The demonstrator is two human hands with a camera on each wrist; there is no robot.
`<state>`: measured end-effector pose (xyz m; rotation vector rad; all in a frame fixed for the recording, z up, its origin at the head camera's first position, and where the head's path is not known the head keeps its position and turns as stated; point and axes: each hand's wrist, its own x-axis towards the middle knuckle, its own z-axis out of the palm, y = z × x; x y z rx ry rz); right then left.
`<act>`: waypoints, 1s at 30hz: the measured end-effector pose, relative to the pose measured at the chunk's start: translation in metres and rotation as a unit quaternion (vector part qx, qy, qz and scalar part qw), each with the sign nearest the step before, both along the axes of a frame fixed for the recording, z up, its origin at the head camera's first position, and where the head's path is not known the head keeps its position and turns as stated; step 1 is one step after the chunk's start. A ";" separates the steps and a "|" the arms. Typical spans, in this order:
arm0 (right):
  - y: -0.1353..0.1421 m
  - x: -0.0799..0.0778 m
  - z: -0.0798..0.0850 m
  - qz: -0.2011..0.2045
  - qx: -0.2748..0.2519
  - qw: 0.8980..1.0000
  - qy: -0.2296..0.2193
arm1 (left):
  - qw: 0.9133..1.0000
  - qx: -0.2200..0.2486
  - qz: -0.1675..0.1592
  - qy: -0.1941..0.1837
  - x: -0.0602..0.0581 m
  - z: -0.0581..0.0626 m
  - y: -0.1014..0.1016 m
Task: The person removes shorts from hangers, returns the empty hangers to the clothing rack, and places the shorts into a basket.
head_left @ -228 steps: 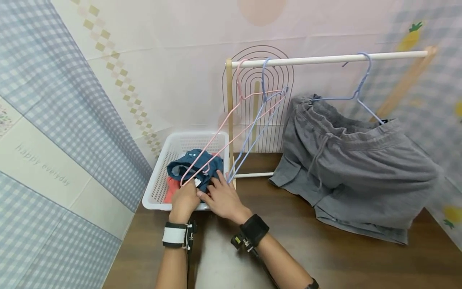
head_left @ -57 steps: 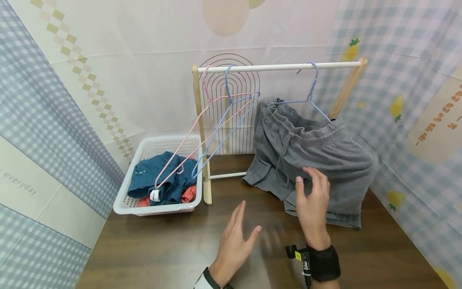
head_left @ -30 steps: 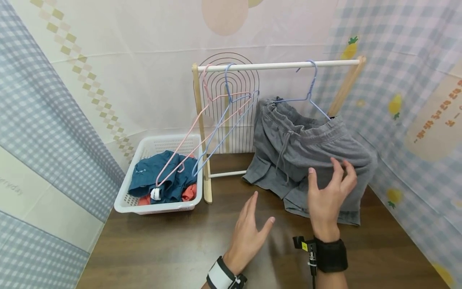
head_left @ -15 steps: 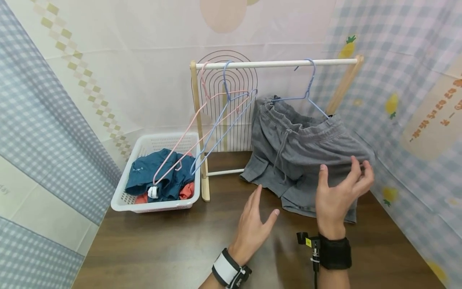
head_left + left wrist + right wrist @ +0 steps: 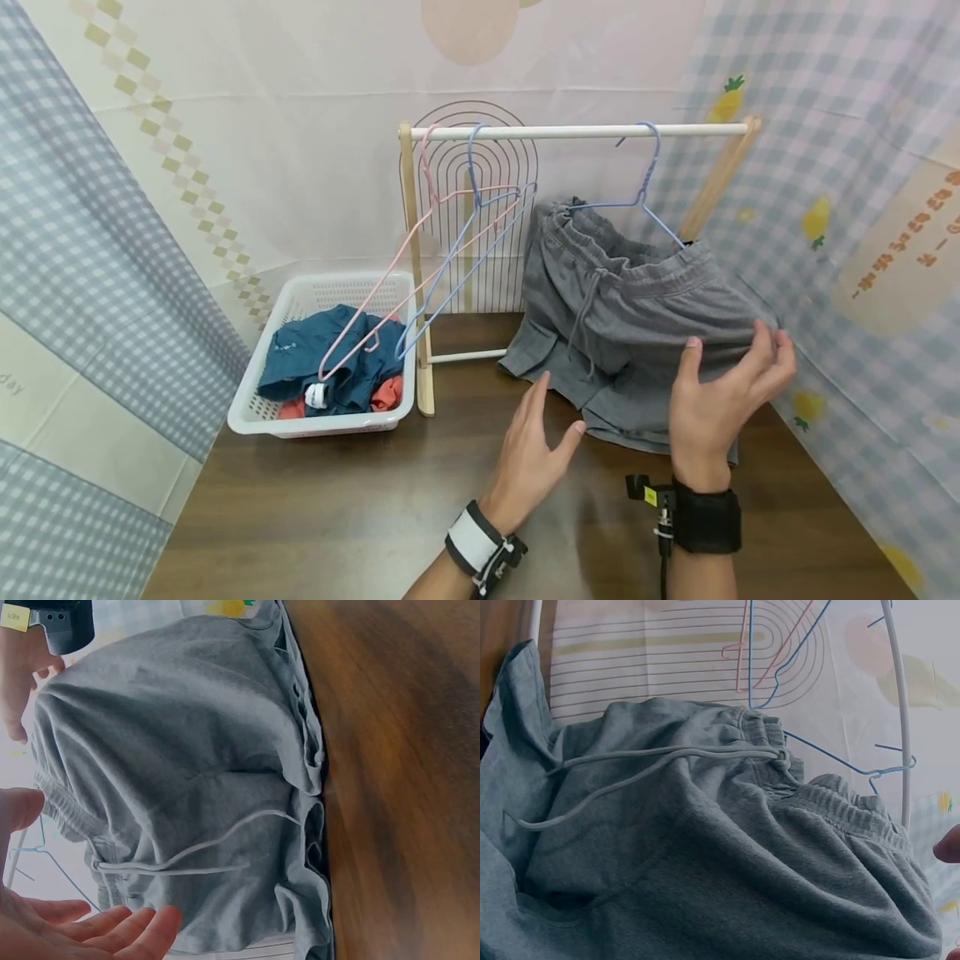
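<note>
Grey drawstring shorts point(image 5: 637, 308) hang from a blue hanger point(image 5: 648, 171) at the rack's right side, their leg hems reaching the table. My right hand point(image 5: 716, 408) is in front of their right side, fingers loosely bent and thumb apart. In the right wrist view only fingertips point(image 5: 949, 846) show, beside the waistband with a gap. Over the table, left of the shorts' lower hem, my left hand point(image 5: 528, 458) has straight fingers and a spread thumb. Neither hand holds anything. In the left wrist view the shorts point(image 5: 180, 735) fill the middle.
A white basket point(image 5: 330, 429) at left holds a teal garment point(image 5: 315, 350) and coral cloth point(image 5: 387, 393). A pink hanger point(image 5: 406, 250) and another blue hanger point(image 5: 477, 200) hang from the rack's white rail point(image 5: 555, 132), slanting toward the basket. A brown table point(image 5: 337, 508) lies beneath.
Both hands were at the basket's clothes in the oldest frame and are now by the shorts. Over the last two seconds they have drifted right; the shorts hang much as before.
</note>
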<state>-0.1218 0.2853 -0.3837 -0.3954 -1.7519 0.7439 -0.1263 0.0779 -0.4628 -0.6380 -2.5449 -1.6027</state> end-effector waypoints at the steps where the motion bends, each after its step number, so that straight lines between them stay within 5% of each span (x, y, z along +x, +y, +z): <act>1: 0.000 0.000 0.001 0.001 -0.002 1.000 -0.003 | 1.000 0.000 -0.001 0.003 -0.001 0.000 0.001; 20: -0.008 0.007 0.005 0.013 -0.008 1.000 -0.005 | 1.000 0.015 -0.024 0.008 -0.009 0.022 0.012; 30: -0.011 0.009 0.006 0.020 -0.013 0.999 -0.025 | 0.998 0.000 -0.035 0.043 -0.015 0.041 0.023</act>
